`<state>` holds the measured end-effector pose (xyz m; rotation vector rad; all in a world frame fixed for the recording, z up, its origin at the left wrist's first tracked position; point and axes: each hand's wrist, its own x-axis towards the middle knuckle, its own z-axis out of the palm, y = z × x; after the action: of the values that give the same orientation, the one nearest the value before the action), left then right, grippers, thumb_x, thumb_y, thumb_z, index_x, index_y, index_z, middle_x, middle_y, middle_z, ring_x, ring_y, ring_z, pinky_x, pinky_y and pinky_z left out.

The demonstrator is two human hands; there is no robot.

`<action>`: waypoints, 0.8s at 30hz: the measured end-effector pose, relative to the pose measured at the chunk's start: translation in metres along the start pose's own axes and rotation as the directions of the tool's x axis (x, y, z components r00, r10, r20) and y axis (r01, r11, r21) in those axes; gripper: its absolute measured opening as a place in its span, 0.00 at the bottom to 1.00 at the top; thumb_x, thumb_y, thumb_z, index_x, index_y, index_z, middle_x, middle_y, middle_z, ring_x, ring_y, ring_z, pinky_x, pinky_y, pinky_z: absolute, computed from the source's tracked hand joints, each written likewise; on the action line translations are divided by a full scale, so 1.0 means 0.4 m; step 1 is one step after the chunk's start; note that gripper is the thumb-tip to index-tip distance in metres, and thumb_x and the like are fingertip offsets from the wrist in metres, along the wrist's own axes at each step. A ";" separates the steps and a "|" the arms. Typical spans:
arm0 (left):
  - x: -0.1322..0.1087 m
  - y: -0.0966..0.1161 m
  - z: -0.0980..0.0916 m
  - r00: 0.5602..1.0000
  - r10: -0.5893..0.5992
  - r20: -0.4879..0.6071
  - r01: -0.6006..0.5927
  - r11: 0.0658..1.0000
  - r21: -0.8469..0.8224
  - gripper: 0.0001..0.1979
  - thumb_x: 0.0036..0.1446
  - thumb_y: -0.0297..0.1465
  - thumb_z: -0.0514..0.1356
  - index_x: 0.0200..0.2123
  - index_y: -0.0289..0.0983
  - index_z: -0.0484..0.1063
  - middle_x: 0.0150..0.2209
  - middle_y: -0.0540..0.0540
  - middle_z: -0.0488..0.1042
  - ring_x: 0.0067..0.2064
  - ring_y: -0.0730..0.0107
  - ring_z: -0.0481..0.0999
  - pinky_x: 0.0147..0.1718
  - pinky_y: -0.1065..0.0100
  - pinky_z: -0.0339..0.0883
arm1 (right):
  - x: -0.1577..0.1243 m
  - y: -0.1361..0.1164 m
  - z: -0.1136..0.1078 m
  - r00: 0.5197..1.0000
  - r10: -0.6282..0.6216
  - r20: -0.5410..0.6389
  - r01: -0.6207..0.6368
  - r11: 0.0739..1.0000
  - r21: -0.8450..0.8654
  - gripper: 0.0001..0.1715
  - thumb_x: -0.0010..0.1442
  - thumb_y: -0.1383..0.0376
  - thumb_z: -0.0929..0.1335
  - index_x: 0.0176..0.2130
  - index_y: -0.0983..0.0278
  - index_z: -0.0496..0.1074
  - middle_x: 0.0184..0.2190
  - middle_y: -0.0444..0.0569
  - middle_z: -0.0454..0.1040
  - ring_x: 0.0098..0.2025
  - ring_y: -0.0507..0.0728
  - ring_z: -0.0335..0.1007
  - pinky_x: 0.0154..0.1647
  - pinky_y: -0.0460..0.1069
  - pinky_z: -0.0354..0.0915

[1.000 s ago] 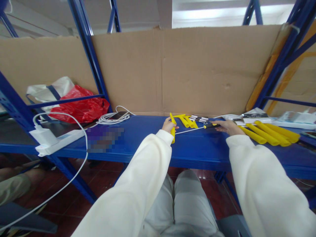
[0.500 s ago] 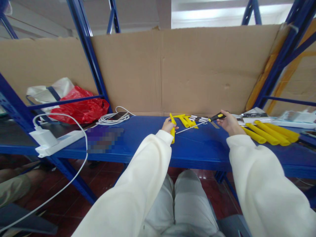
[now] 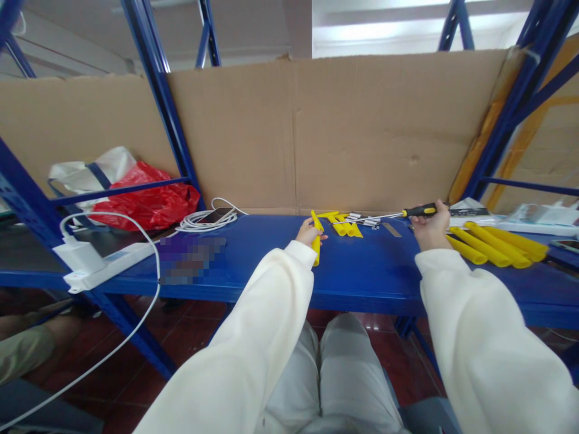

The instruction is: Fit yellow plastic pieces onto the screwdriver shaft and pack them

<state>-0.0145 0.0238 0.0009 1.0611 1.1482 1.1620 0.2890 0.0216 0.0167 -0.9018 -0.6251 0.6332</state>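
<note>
My left hand (image 3: 308, 232) is closed around a yellow plastic tube (image 3: 316, 241), held tilted above the front half of the blue table. In my right hand (image 3: 433, 226) is a long-shafted screwdriver (image 3: 418, 211) with a black and yellow handle. Its thin metal shaft points left, and the tip is apart from the held tube. Behind the shaft lie several short yellow pieces (image 3: 346, 226) and some small white and black parts (image 3: 355, 217). Several longer yellow tubes (image 3: 497, 246) lie side by side just right of my right hand.
A blue table (image 3: 271, 277) stands before a cardboard wall (image 3: 362, 132) between blue posts. At left are a white power strip (image 3: 122, 259), a coiled white cable (image 3: 194, 222), a phone (image 3: 218, 215) and a red plastic bag (image 3: 154, 196). A person's leg (image 3: 31, 349) shows at lower left.
My right hand has drawn the screwdriver to the right and levelled it. Its tip has moved up and away from the tube. My left hand stays almost in place.
</note>
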 end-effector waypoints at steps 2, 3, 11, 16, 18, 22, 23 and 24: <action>-0.002 0.000 0.000 1.000 0.000 0.007 0.000 1.000 0.005 0.42 0.52 0.12 0.57 0.67 0.44 0.60 0.57 0.40 0.75 0.30 0.73 0.80 0.19 0.76 0.61 | 0.003 0.004 -0.001 0.999 -0.004 0.047 0.004 1.000 0.006 0.23 0.70 0.51 0.59 0.26 0.56 0.56 0.21 0.45 0.61 0.18 0.51 0.46 0.21 0.50 0.58; -0.004 0.001 0.001 1.000 0.000 0.012 0.000 1.000 0.007 0.41 0.53 0.12 0.56 0.67 0.44 0.59 0.56 0.41 0.75 0.30 0.74 0.79 0.19 0.76 0.60 | 0.000 0.003 0.001 0.998 0.009 0.057 -0.010 1.000 0.028 0.23 0.71 0.51 0.58 0.26 0.57 0.56 0.22 0.45 0.61 0.18 0.51 0.46 0.21 0.50 0.58; -0.022 0.013 0.007 0.999 -0.017 0.051 0.016 1.000 0.019 0.42 0.52 0.12 0.57 0.69 0.43 0.58 0.58 0.41 0.75 0.31 0.73 0.81 0.18 0.76 0.60 | -0.057 -0.021 0.052 0.974 0.223 0.022 -0.217 0.914 0.343 0.22 0.75 0.58 0.52 0.31 0.61 0.60 0.25 0.43 0.64 0.18 0.49 0.46 0.15 0.42 0.52; -0.013 0.009 0.005 0.996 -0.020 0.081 0.018 1.000 0.023 0.43 0.52 0.13 0.57 0.70 0.42 0.57 0.54 0.41 0.78 0.32 0.70 0.82 0.19 0.76 0.61 | -0.064 -0.024 0.057 0.969 0.247 0.017 -0.233 0.886 0.402 0.21 0.76 0.57 0.53 0.34 0.61 0.60 0.26 0.42 0.65 0.18 0.48 0.45 0.13 0.40 0.52; -0.009 0.006 0.004 0.996 -0.020 0.090 0.018 1.000 0.024 0.43 0.52 0.13 0.58 0.70 0.42 0.57 0.53 0.41 0.78 0.32 0.69 0.82 0.20 0.76 0.62 | -0.066 -0.025 0.056 0.967 0.255 0.020 -0.240 0.880 0.409 0.20 0.76 0.57 0.53 0.34 0.61 0.61 0.26 0.41 0.65 0.18 0.48 0.46 0.13 0.40 0.52; -0.005 0.005 0.002 0.995 -0.015 0.101 0.013 1.000 0.026 0.44 0.51 0.13 0.59 0.70 0.43 0.57 0.54 0.40 0.78 0.32 0.69 0.82 0.21 0.75 0.62 | -0.073 -0.032 0.057 0.962 0.274 0.008 -0.251 0.870 0.424 0.21 0.76 0.57 0.53 0.34 0.61 0.61 0.25 0.42 0.65 0.17 0.47 0.46 0.12 0.40 0.52; -0.006 0.005 0.001 0.994 -0.016 0.105 0.013 1.000 0.027 0.44 0.51 0.13 0.59 0.70 0.43 0.57 0.55 0.40 0.77 0.32 0.69 0.82 0.20 0.75 0.62 | -0.074 -0.033 0.057 0.961 0.276 0.006 -0.252 0.869 0.426 0.22 0.76 0.57 0.53 0.33 0.61 0.61 0.25 0.42 0.64 0.17 0.47 0.45 0.12 0.40 0.52; -0.007 0.006 0.001 0.994 -0.018 0.109 0.015 0.999 0.029 0.44 0.51 0.13 0.59 0.70 0.43 0.57 0.55 0.40 0.77 0.32 0.69 0.82 0.20 0.76 0.62 | -0.074 -0.033 0.057 0.961 0.276 0.009 -0.254 0.868 0.426 0.22 0.76 0.57 0.53 0.33 0.61 0.61 0.25 0.42 0.64 0.16 0.47 0.45 0.11 0.40 0.52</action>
<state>-0.0144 0.0213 0.0035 1.1212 1.0881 1.0646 0.2564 0.0054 0.0323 -0.5928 -0.2946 0.9495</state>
